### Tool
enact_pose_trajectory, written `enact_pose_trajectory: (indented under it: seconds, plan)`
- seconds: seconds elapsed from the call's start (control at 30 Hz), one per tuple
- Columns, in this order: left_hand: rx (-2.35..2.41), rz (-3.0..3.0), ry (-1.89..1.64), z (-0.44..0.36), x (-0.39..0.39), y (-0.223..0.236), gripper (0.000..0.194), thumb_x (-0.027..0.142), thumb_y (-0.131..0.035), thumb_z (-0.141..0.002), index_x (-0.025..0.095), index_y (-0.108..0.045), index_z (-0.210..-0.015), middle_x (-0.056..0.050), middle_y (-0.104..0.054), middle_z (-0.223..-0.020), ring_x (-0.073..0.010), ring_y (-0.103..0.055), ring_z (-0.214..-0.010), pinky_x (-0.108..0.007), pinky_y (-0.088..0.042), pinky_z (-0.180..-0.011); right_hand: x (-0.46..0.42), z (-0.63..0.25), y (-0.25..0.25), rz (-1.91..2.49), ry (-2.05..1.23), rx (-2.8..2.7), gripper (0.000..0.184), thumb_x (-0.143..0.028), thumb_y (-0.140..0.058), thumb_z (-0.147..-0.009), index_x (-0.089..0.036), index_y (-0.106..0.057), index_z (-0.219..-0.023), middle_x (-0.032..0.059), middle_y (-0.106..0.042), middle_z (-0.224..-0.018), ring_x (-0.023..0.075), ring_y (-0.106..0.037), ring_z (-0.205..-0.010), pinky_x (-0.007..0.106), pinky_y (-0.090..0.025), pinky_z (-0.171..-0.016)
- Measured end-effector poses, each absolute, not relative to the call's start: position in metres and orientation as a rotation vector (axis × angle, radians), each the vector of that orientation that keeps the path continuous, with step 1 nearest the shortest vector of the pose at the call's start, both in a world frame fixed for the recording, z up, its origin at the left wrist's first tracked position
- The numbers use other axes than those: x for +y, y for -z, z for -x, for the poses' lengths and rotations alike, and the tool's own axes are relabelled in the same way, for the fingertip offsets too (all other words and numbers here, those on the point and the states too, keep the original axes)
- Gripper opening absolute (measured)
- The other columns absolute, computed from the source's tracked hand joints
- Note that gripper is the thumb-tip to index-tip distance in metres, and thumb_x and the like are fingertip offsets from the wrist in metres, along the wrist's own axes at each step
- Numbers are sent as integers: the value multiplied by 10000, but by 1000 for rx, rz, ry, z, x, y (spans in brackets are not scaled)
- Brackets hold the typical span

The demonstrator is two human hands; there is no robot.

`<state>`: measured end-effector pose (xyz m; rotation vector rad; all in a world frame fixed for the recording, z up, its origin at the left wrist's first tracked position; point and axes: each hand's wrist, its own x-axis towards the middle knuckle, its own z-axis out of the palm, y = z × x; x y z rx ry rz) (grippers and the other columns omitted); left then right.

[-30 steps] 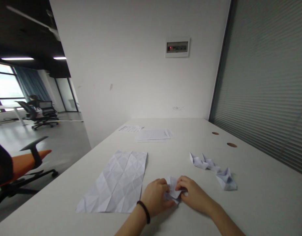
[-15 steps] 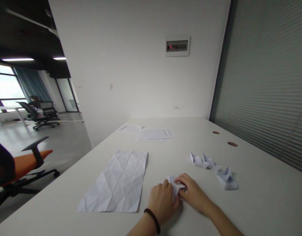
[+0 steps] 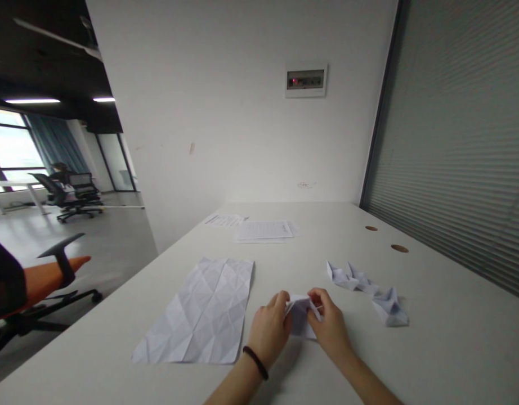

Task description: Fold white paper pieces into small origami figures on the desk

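Between my two hands is a small folded paper (image 3: 300,320), white, raised a little off the table. My left hand (image 3: 271,326) pinches its left edge, fingers curled at the top corner. On the other side my right hand (image 3: 328,320) grips the right edge between thumb and fingers. Left of my hands lies a creased paper sheet (image 3: 204,312), spread flat with a grid of diagonal fold lines. To the right sit folded paper pieces with pointed tips: a joined pair (image 3: 352,278) and a single boat-like one (image 3: 389,307) close by.
Printed sheets (image 3: 263,230) lie farther back on the white table (image 3: 314,253). Two round cable holes (image 3: 399,248) pierce its right side. A wall stands behind, blinds on the right. An orange office chair (image 3: 59,273) is at the left; a person sits in the distance.
My hands have moved slightly apart and up. The folded paper has been turned and lifted, so a broader flat face now shows between them.
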<state>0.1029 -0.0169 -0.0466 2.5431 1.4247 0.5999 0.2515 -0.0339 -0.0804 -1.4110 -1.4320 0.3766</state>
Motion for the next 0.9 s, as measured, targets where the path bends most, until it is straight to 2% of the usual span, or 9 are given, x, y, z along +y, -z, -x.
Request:
enact_pose_trajectory:
  seconds: [0.1,0.23,0.33,0.43,0.53,0.63,0.73,0.83,0.9]
  plan:
    - [1410,-2594,-591,-99,-15,46,380,101,-391,-800,296,-446,-1122,2,-553,-1011,-146,-583,-770,-227,-403,-662,-33,-260,77,1459,-289,-1584,257,-25,-404,-604,-198,-501,-767,21,-547,-771,162,-523,-713,265,-421,-648]
    - [1405,-2661,-473,-94,-8,50,328,82,-406,-769,278,-588,-959,0,-572,-974,-154,-568,-817,-235,-415,-693,-33,-265,77,1463,-359,-1795,346,17,-368,-548,-186,-574,-738,23,-549,-782,153,-518,-759,254,-409,-704]
    - [1316,-2717,-379,-90,-3,55,278,87,-433,-755,234,-628,-887,-20,-606,-956,-181,-544,-897,-271,-420,-769,-37,-266,75,1446,-466,-1897,365,10,-373,-580,-176,-626,-767,35,-565,-831,149,-522,-832,250,-391,-781]
    - [1169,-2751,-374,-84,0,61,240,204,-450,-807,212,-605,-990,-41,-572,-1108,-215,-468,-1061,-328,-370,-902,-42,-268,68,1434,-575,-1935,262,-61,-439,-651,-170,-646,-770,37,-562,-866,150,-523,-831,241,-388,-778]
    - [1044,-2730,-344,-75,5,66,327,290,-311,-893,213,-556,-1095,-46,-479,-1243,-211,-364,-1180,-356,-289,-988,-43,-273,66,1452,-670,-1914,203,-216,-464,-750,-167,-655,-702,38,-556,-846,157,-525,-796,251,-398,-741]
    - [1059,-2695,-224,-68,12,69,312,289,-391,-861,251,-523,-1141,-37,-413,-1301,-248,-279,-1231,-405,-272,-990,-41,-277,72,1476,-706,-1878,226,-225,-529,-717,-191,-655,-901,39,-529,-917,170,-506,-880,265,-382,-809]
    - [1118,-2675,-207,-67,17,69,325,270,-550,-752,295,-566,-1075,-29,-428,-1284,-279,-294,-1212,-423,-297,-956,-39,-280,79,1487,-764,-1862,478,-154,-562,-660,-223,-534,-1132,32,-502,-968,162,-490,-918,269,-364,-859]
    - [1185,-2609,-347,-71,15,68,264,240,-574,-707,287,-626,-961,-28,-519,-1157,-244,-412,-1095,-367,-354,-891,-37,-279,81,1482,-794,-1844,500,-133,-553,-650,-216,-519,-1141,29,-503,-951,156,-497,-883,265,-382,-835]
    - [1205,-2560,-453,-74,14,69,301,204,-569,-685,259,-620,-977,-36,-558,-1053,-219,-458,-1003,-326,-377,-845,-37,-278,81,1474,-781,-1831,462,-123,-549,-643,-215,-542,-1096,24,-507,-929,152,-499,-858,263,-391,-815]
